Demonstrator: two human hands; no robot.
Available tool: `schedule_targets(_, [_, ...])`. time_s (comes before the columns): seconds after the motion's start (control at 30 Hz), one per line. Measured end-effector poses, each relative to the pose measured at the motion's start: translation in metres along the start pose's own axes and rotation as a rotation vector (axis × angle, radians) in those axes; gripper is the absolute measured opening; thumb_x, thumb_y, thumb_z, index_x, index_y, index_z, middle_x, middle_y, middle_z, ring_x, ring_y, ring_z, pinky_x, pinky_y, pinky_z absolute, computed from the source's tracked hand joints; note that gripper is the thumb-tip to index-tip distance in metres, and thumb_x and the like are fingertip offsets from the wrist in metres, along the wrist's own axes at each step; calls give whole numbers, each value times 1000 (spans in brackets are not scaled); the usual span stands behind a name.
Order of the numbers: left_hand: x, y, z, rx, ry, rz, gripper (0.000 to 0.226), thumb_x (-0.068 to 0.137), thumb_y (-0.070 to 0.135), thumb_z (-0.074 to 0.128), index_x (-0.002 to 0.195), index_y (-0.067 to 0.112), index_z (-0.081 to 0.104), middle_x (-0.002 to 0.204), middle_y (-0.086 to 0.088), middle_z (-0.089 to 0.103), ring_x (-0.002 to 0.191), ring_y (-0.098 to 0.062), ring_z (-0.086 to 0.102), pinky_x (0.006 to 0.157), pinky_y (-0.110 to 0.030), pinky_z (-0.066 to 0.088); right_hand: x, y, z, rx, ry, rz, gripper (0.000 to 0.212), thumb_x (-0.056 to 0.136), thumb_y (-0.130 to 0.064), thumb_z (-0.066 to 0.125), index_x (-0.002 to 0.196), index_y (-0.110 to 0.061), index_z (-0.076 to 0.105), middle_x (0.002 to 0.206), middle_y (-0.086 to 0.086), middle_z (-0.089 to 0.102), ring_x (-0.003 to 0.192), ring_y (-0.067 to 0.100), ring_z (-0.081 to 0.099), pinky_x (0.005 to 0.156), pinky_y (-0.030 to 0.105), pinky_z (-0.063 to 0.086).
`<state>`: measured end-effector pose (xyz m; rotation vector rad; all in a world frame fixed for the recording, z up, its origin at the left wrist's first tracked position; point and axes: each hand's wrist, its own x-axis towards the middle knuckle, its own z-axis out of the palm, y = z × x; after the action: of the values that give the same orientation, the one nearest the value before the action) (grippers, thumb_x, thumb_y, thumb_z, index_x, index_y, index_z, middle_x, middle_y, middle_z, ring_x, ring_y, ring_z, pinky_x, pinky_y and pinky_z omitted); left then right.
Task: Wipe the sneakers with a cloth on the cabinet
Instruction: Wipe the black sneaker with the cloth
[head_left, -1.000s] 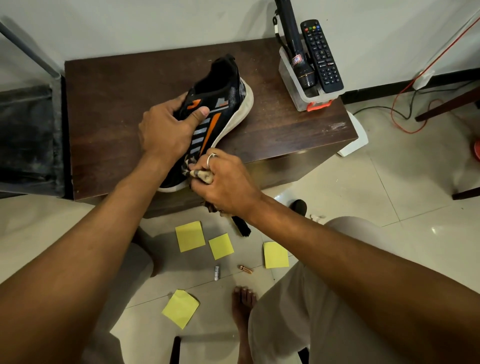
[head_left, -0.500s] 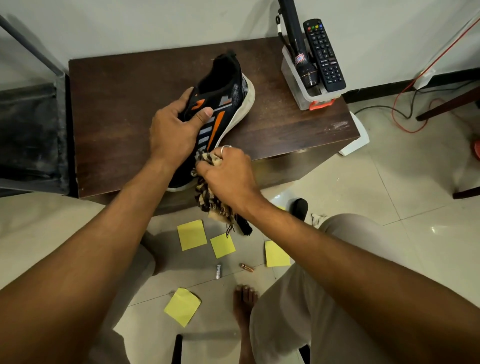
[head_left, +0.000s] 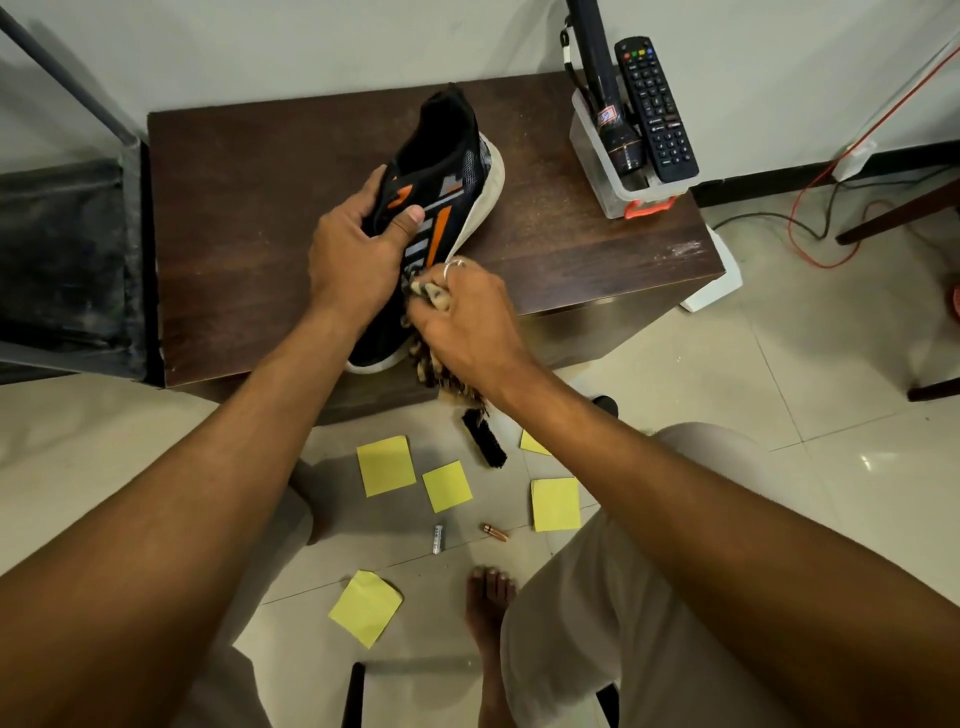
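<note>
A black sneaker (head_left: 447, 171) with orange and grey stripes and a white sole lies tilted on its side on the dark wooden cabinet (head_left: 249, 218), toe toward me. My left hand (head_left: 353, 254) grips its upper, thumb across the stripes. My right hand (head_left: 467, 317) holds a bunched tan-and-black patterned cloth (head_left: 447, 379) and presses it against the sneaker's side near the toe. The cloth's tail hangs down past the cabinet's front edge.
A clear box (head_left: 613, 171) holding a black torch (head_left: 608, 109) and a remote (head_left: 657, 109) stands at the cabinet's back right. On the floor lie several yellow sticky notes (head_left: 387, 465), a black brush (head_left: 485, 436), a battery (head_left: 438, 538) and my bare foot (head_left: 488, 597). Cables (head_left: 810, 228) trail at right.
My right hand with the cloth has slid up the sneaker's side from the toe toward the stripes. The left hand keeps its grip on the shoe.
</note>
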<state>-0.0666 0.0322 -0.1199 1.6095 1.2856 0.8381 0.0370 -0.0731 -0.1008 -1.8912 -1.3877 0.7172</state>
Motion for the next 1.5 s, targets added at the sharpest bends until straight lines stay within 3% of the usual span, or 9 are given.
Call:
schedule_targets(0.13, [0, 0, 0, -17, -13, -5, 68, 87, 54, 69, 148, 33, 51, 126, 19, 69, 118, 2, 63, 106, -34, 51, -9, 7, -9, 34, -93, -37, 11, 86, -16, 71, 78, -9, 72, 77, 3, 67, 70, 16, 62, 66, 37, 52])
schedule_targets(0.33, [-2, 0, -1, -40, -78, 22, 67, 97, 37, 66, 157, 21, 39, 131, 17, 64, 119, 7, 60, 108, -24, 48, -14, 14, 7, -170, 56, -319, 10, 91, -14, 68, 93, -4, 68, 101, 8, 59, 75, 26, 61, 64, 39, 54])
schedule_targets(0.57, [-3, -3, -1, -82, -113, 11, 63, 102, 35, 59, 158, 25, 34, 137, 16, 61, 127, 1, 56, 114, -33, 44, 29, 9, 0, -53, 293, -184, 18, 96, -18, 64, 104, -5, 73, 105, 5, 60, 82, 20, 64, 71, 44, 56])
schedule_targets(0.63, [-3, -3, -1, -100, -98, -7, 60, 102, 35, 57, 158, 27, 36, 134, 19, 62, 125, 3, 57, 113, -33, 45, 19, 4, 5, -2, 221, -158, 15, 94, -16, 64, 97, -4, 73, 99, 5, 60, 76, 19, 63, 68, 41, 56])
schedule_targets(0.77, [-4, -4, 0, -154, -97, -40, 56, 102, 37, 56, 155, 31, 40, 121, 23, 67, 115, 1, 64, 106, -37, 52, -12, 7, -3, 36, -24, -141, 10, 91, -14, 71, 96, -9, 78, 90, -4, 59, 81, 8, 58, 71, 14, 44])
schedule_targets(0.87, [-4, -4, 0, -172, -106, -53, 56, 100, 43, 57, 153, 36, 41, 124, 17, 69, 115, -4, 66, 104, -42, 53, -24, 14, -1, 39, -98, -167, 17, 89, -13, 74, 105, -8, 79, 97, 2, 65, 88, 15, 65, 81, 28, 53])
schedule_targets(1.13, [-2, -1, 0, -250, -120, -74, 50, 104, 35, 55, 153, 32, 44, 123, 10, 72, 112, -7, 69, 102, -40, 54, -27, 24, 19, -57, 131, -404, 20, 90, -9, 73, 107, 2, 72, 101, 12, 60, 80, 24, 64, 70, 39, 58])
schedule_targets(1.33, [1, -6, 0, -205, -137, -62, 55, 101, 39, 54, 154, 31, 44, 134, 13, 66, 123, -4, 62, 111, -39, 47, 9, 22, 12, 10, 294, -253, 20, 92, -10, 68, 109, 0, 71, 107, 10, 60, 87, 20, 65, 76, 42, 57])
schedule_targets(1.5, [0, -9, 0, -84, -136, -28, 58, 93, 58, 51, 150, 46, 44, 135, 20, 64, 127, -6, 59, 111, -45, 47, 46, 18, -6, -31, 394, -194, 16, 97, -17, 65, 106, -5, 72, 108, 5, 61, 85, 13, 63, 73, 37, 58])
